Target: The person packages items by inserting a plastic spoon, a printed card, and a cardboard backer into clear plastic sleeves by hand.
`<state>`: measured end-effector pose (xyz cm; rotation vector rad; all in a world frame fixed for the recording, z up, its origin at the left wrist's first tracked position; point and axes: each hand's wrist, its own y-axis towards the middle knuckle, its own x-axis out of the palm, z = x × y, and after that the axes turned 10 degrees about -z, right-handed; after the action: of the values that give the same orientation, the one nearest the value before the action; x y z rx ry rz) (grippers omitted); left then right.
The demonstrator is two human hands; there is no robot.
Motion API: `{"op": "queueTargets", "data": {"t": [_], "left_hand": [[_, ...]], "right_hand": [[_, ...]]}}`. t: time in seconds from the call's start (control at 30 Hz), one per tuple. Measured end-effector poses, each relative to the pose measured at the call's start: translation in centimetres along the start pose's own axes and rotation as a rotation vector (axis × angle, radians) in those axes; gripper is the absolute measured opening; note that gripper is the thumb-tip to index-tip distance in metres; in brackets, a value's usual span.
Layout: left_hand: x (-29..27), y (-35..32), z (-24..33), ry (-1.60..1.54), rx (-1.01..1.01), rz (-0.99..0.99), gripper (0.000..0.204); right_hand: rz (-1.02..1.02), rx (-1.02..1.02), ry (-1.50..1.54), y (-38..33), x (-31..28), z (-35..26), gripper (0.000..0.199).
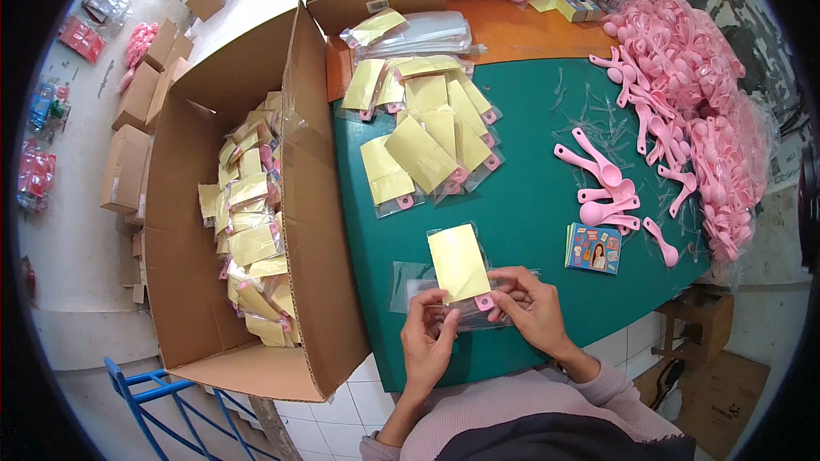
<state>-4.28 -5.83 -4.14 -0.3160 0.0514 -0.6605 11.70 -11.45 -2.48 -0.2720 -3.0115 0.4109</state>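
Observation:
Near the front edge of the green table (530, 205), I hold a clear plastic bag with a yellow card (459, 261) in it. The pink handle end of a measuring spoon (485, 301) shows at the card's lower right corner; the rest of the spoon is hidden. My left hand (427, 343) pinches the bag's lower left side. Fingers of my right hand (536, 312) close on its lower right side, beside the pink handle end. Flat clear bags (408, 280) lie beneath it.
Left of the table stands a cardboard box (329, 230) holding several packed bags (252, 243). More packed bags (423, 149) lie ahead. To the right are loose pink spoons (606, 172), a stack of printed cards (593, 248) and a large spoon heap (683, 68).

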Motion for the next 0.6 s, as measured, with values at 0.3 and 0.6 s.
{"op": "queueTargets", "data": {"t": [0.3,0.6], "left_hand": [[1.01,0.04,0.48,-0.164,0.06,0.124,0.036],[0.85,-0.43,0.46,-0.046,-0.006,0.083,0.029]], "right_hand": [[-0.031,-0.007,-0.098,-0.43,-0.2,0.23,0.04],[-0.122,0.012,-0.029,-0.56,-0.56,0.73,0.044]]}}
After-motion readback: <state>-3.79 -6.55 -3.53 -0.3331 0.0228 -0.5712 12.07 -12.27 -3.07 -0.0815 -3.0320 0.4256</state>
